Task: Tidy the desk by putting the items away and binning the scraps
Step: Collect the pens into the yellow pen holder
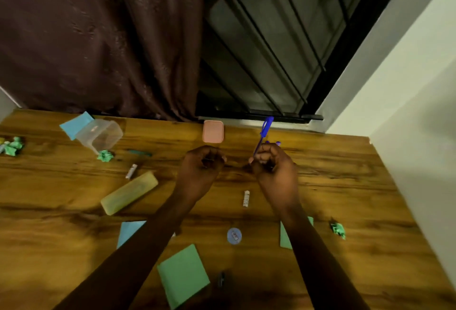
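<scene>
The clear plastic container [100, 136] lies tipped on its side at the upper left of the counter [345, 181], with a light blue sheet [74, 124] touching its far end. The picture is too blurred to tell what, if anything, is inside. A crumpled green scrap [105, 155] sits just beside its near end. A pink lid [213, 131] lies flat at the back edge, apart from the container, near the middle of the frame. A closed yellowish case [129, 192] lies at a slant left of centre.

Both hands hover over the middle of the counter. The right hand [271, 164] is clenched around a blue pen [264, 134], which sticks up and away from the fist. The left hand [202, 164] has its fingers curled in; I cannot tell whether it holds anything.

More green scraps lie at the far left edge [13, 145] and at the lower right [338, 230]. Two small white sticks lie loose, one [131, 171] by the case and one [246, 198] between the forearms. A teal stick [139, 153] lies near the container. Nearer the bottom of the frame lie a blue sheet [129, 232], partly under the left forearm, a green sheet [183, 275], another green sheet [286, 235] under the right forearm, a round pale blue piece [234, 235] and a small dark piece [221, 278]. A brown curtain [98, 38] and a barred window [271, 38] stand behind.
</scene>
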{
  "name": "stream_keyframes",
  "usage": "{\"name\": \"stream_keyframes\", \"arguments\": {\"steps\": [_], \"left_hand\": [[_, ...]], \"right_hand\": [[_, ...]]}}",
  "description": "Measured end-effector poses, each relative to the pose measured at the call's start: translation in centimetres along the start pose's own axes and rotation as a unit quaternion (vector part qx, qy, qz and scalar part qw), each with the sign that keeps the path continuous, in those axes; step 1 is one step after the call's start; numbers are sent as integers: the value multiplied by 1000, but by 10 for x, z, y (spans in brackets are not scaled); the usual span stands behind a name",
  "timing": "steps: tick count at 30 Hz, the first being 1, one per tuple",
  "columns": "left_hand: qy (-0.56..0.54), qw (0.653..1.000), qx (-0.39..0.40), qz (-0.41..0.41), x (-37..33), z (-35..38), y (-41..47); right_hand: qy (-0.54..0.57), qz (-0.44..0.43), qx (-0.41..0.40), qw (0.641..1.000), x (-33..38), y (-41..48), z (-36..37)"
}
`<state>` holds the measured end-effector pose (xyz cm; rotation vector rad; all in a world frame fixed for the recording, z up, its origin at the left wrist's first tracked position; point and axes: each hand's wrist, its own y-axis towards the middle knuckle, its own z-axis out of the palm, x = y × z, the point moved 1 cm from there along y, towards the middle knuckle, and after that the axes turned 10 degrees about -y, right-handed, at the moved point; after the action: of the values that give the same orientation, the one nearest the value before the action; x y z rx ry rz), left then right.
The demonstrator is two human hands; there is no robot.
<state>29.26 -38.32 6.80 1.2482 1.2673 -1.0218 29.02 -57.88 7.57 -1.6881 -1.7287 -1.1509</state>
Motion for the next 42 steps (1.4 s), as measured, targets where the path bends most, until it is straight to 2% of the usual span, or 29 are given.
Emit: {"name": "stream_keyframes", "arguments": {"steps": [5, 15, 19, 27, 34, 42], "left_hand": [[0, 1000, 15, -3, 0, 27, -5], [18, 1000, 11, 11, 7, 40, -16], [18, 1000, 2, -12, 10, 41, -20], [45, 999, 4, -22, 19, 44, -26], [36, 998, 15, -42, 29, 38, -25], [27, 996, 52, -60, 45, 35, -17]], "right_hand": [[-91, -8, -29, 995, -31, 5, -37], [-230, 9, 34, 973, -78, 14, -35], [-251, 20, 49, 966, -88, 14, -30], [-222, 21, 38, 974, -94, 9, -33], [-140, 24, -70, 987, -92, -10, -30], [-116, 87, -124, 982, -93, -37, -3]]}}
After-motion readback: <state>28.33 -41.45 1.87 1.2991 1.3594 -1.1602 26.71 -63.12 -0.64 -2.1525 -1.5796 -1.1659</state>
